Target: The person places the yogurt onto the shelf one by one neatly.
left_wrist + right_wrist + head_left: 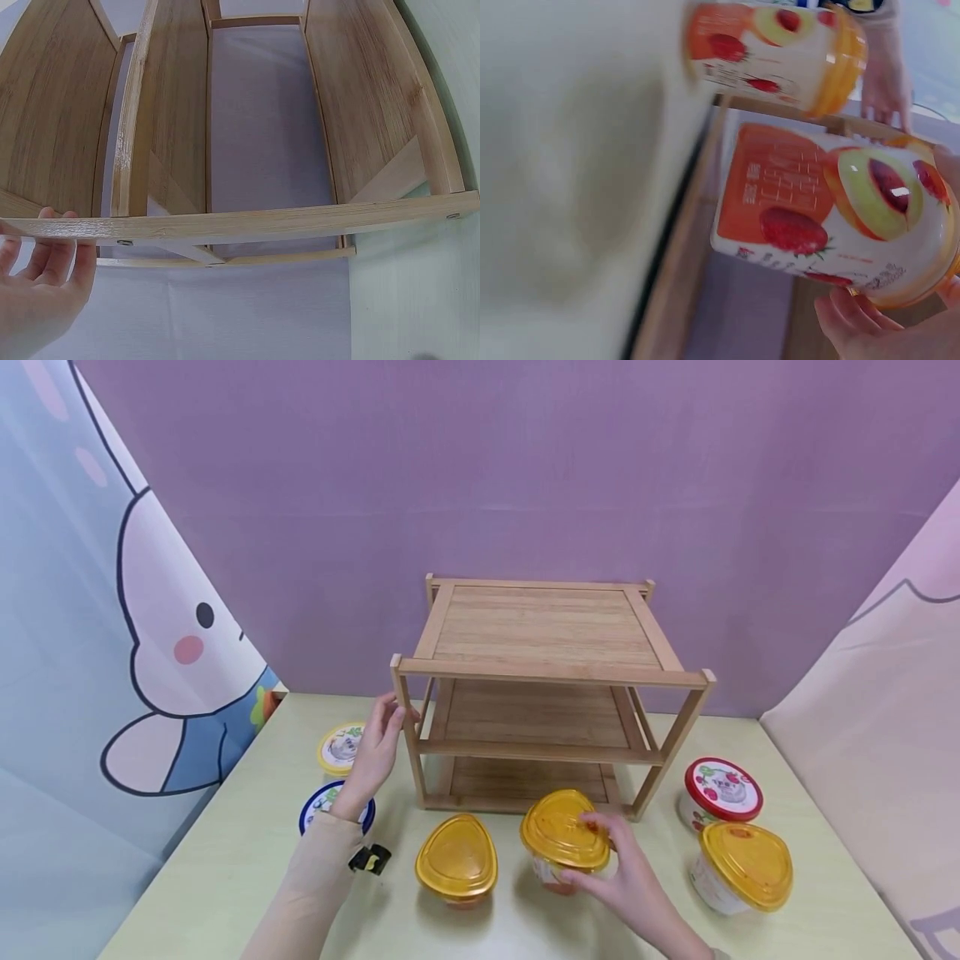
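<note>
My left hand (378, 747) grips the left front post of a wooden three-tier rack (551, 627). In the left wrist view, the fingers (56, 262) bend around that post near its upper end. The right hand (618, 877) holds a fruit-printed tub (558, 872) with a translucent yellow lid, fingers and thumb on opposite sides of it, just before the rack's bottom shelf. Peach and strawberry pictures cover the tub's side (810, 202) in the right wrist view. A matching yellow-lidded tub (457, 860) stands between the two hands.
Right of the rack are a red-lidded tub (723, 789) and another yellow-lidded tub (742, 868). A yellow-rimmed tub (339, 750) and a blue-rimmed tub (315, 810) stand left, partly behind my left arm. A purple cloth (525, 468) hangs behind the rack, with printed curtains at both sides.
</note>
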`<state>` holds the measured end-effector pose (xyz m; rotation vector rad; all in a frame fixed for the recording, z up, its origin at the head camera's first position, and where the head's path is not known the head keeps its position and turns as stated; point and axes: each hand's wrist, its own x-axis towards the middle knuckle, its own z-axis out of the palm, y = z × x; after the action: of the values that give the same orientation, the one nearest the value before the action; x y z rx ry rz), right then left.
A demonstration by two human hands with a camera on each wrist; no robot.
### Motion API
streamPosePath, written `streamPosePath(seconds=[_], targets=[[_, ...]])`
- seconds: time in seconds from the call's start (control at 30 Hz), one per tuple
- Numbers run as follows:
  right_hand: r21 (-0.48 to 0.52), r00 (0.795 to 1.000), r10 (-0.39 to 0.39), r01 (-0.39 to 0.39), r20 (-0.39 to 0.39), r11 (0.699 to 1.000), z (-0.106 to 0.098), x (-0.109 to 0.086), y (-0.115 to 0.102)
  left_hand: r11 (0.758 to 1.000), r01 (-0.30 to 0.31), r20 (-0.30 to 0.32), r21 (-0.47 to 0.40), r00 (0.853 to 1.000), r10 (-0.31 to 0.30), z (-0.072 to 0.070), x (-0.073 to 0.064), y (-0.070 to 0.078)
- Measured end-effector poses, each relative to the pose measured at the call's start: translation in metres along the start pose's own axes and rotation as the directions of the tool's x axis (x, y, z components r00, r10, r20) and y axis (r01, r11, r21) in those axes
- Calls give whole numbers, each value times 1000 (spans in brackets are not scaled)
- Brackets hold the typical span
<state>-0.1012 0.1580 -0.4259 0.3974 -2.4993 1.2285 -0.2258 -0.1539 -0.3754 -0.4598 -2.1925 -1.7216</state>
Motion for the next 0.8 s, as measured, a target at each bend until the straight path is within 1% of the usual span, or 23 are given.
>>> streamPosePath(seconds=[0.2,0.27,0.33,0.43,0.5,0.6,0.7,0.8], targets=[[89,996,-61,55,65,994,-20,17,-14,1000,2,5,4,1000,-2,0,0,1],[111,992,-86,76,91,991,-27,24,-19,1000,21,5,0,1000,-21,0,-2,10],[139,986,-118,101,119,985,-34,31,-24,1000,27,7,2,1000,-27,0,-2,11],[169,975,-138,108,174,980,-43,42,-30,999,43,5,-5,999,-43,0,-2,12],[193,966,-144,102,216,976,-50,50,-34,1000,30,2,-6,1000,-30,0,-1,3],[202,955,-136,83,263,976,-59,61,-40,1000,18,2,-9,1000,-18,1,-1,3],[183,950,-155,107,272,977,-66,71,-46,1000,5,1,-6,1000,-5,1,-1,3],[188,944,-192,145,267,971,-71,81,-52,1000,3,-9,-7,1000,-3,1,-1,2]])
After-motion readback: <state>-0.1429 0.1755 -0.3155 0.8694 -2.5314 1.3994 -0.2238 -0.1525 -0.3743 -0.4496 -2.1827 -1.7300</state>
